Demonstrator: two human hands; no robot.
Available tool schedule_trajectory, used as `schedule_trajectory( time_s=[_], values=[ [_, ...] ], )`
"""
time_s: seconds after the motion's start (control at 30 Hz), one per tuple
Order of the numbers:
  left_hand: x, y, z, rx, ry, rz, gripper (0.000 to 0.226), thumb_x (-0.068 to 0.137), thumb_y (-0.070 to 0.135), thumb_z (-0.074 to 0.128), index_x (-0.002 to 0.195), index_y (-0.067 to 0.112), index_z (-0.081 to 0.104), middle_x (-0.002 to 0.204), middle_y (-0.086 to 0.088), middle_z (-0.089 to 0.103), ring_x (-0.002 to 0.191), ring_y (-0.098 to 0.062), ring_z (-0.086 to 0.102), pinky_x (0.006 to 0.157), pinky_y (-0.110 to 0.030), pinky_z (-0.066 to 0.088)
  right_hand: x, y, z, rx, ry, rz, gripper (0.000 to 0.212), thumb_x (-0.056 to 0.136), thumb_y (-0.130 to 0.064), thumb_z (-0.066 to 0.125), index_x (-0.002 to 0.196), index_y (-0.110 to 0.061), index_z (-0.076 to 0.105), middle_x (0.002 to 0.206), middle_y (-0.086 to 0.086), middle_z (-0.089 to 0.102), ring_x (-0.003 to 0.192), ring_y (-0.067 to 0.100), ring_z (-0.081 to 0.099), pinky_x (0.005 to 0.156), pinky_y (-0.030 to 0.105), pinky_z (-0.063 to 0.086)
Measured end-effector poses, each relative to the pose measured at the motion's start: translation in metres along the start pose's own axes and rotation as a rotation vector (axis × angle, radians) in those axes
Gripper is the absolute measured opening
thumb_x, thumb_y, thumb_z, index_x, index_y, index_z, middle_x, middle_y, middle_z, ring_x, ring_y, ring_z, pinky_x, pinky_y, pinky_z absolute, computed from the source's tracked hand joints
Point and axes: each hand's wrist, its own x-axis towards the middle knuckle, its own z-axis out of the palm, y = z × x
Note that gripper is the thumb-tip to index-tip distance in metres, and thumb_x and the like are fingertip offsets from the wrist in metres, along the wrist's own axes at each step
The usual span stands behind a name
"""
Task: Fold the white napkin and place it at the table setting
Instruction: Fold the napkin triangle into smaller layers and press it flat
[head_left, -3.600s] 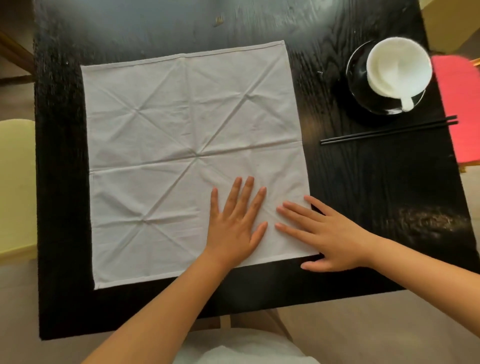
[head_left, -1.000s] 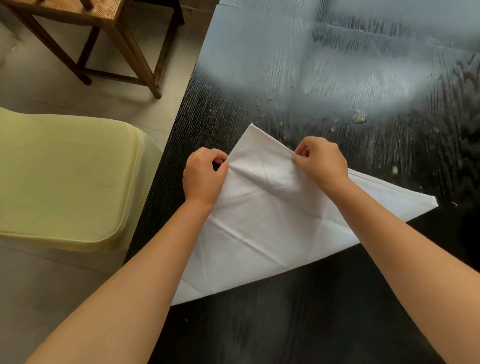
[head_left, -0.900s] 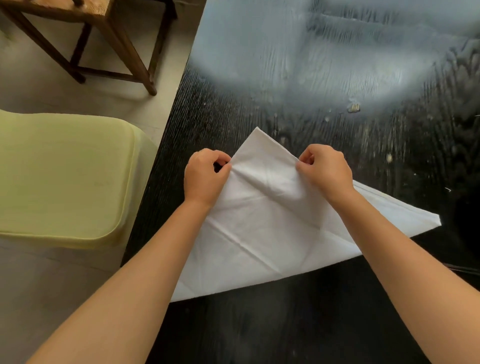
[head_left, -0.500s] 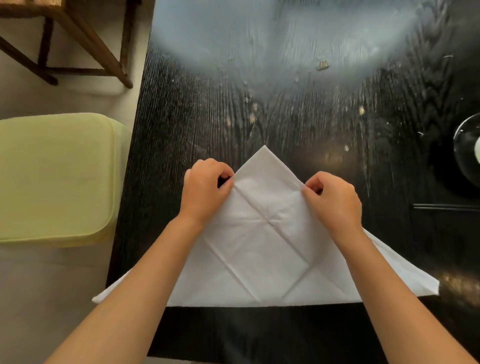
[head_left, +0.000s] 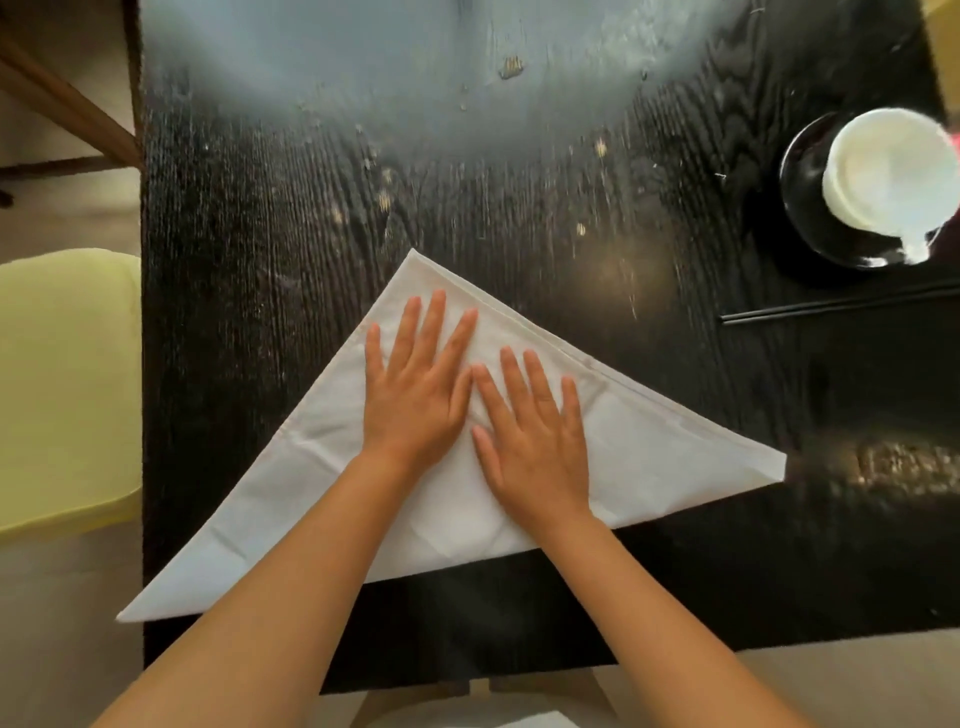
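Pressing triangular napkin (head_left: 649, 457) flat

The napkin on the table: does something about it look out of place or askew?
Yes. The napkin, folded into a triangle, lies off-centre: its near-left corner sticks out past the left edge of the black table. Both hands press flat on its middle. Pale specks also dot the tabletop beyond it.

Your two bare forearms with no sleeves, your left hand (head_left: 415, 395) and right hand (head_left: 535, 441) without rings, bands or gloves, short plain fingernails, a strip of your white garment (head_left: 519, 719) at the near edge
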Motion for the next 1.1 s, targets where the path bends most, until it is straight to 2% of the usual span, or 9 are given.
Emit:
schedule_trajectory(
  time_s=[0.23,0.33,0.47,0.57,0.67,0.77,0.87,1.0,1.1],
  values=[
    [0.000,0.002,-0.003,0.041,-0.029,-0.024,0.057,0.093,0.044,0.022,0.148,0.029,0.018,0.158,-0.003,0.011,0.145,-0.021,0.004,0.113,-0.052,0.001,-0.036,0.064,-0.013,-0.035,-0.003,0.133,0.062,0.093,-0.046,0.028,0.148,-0.020,0.015,0.156,0.010,0.017,0.144,0.025,0.010,0.113,0.049,0.010],
    [0.000,0.003,-0.004,0.034,-0.028,-0.032,0.057,0.093,0.044,0.020,0.148,0.030,0.016,0.158,-0.003,0.010,0.145,-0.021,0.002,0.113,-0.052,-0.001,-0.072,0.106,-0.021,-0.062,0.021,0.218,0.059,0.092,-0.043,0.029,0.145,-0.015,0.025,0.151,0.013,0.030,0.139,0.028,0.023,0.110,0.048,0.019],
    [0.000,0.004,-0.006,0.041,-0.035,-0.041,0.058,0.093,0.044,0.018,0.148,0.030,0.013,0.158,-0.004,0.008,0.145,-0.021,0.000,0.114,-0.052,-0.002,-0.112,0.143,-0.033,0.077,0.208,0.381,0.045,0.086,-0.041,0.040,0.118,-0.013,0.053,0.116,0.014,0.057,0.110,0.027,0.044,0.096,0.049,0.036],
    [0.000,0.004,-0.007,0.045,-0.041,-0.044,0.058,0.093,0.044,0.018,0.149,0.029,0.013,0.158,-0.004,0.008,0.145,-0.021,0.001,0.114,-0.052,-0.002,-0.119,0.159,-0.040,0.161,0.278,0.389,0.034,0.083,-0.042,0.047,0.097,-0.014,0.063,0.096,0.006,0.060,0.098,0.019,0.046,0.093,0.038,0.028],
    [0.000,0.005,-0.007,0.058,-0.047,-0.054,0.059,0.092,0.044,0.017,0.149,0.028,0.015,0.158,-0.005,0.009,0.145,-0.022,0.001,0.114,-0.051,-0.002,-0.114,0.171,-0.046,0.321,0.303,0.334,0.026,0.084,-0.039,0.050,0.078,-0.017,0.062,0.081,-0.004,0.058,0.089,0.013,0.048,0.088,0.030,0.023],
    [0.001,0.005,-0.008,0.069,-0.048,-0.057,0.059,0.092,0.043,0.018,0.148,0.028,0.015,0.158,-0.005,0.010,0.145,-0.022,0.002,0.113,-0.052,-0.001,-0.107,0.183,-0.053,0.464,0.262,0.308,0.026,0.085,-0.038,0.047,0.075,-0.018,0.060,0.073,-0.008,0.054,0.076,0.013,0.049,0.089,0.028,0.023],
    [0.001,0.006,-0.010,0.065,-0.051,-0.054,0.059,0.092,0.043,0.018,0.149,0.029,0.013,0.158,-0.004,0.008,0.145,-0.021,0.001,0.114,-0.051,0.000,-0.106,0.196,-0.055,0.304,0.234,0.244,0.028,0.084,-0.038,0.047,0.069,-0.019,0.060,0.062,-0.012,0.045,0.068,0.016,0.048,0.083,0.027,0.019],
    [0.001,0.006,-0.011,0.049,-0.058,-0.060,0.060,0.091,0.045,0.019,0.148,0.030,0.014,0.158,-0.004,0.009,0.145,-0.022,0.002,0.114,-0.050,0.000,-0.109,0.199,-0.056,0.192,0.206,0.221,0.027,0.083,-0.039,0.049,0.068,-0.020,0.060,0.059,-0.013,0.042,0.066,0.017,0.048,0.082,0.028,0.017],
    [0.002,0.005,-0.010,0.058,-0.065,-0.054,0.062,0.090,0.049,0.021,0.148,0.030,0.014,0.158,-0.004,0.008,0.145,-0.024,0.002,0.114,-0.050,0.000,-0.110,0.192,-0.059,0.187,0.213,0.325,0.029,0.080,-0.045,0.049,0.084,-0.020,0.064,0.066,-0.009,0.046,0.074,0.018,0.051,0.084,0.032,0.020]
  ],
)
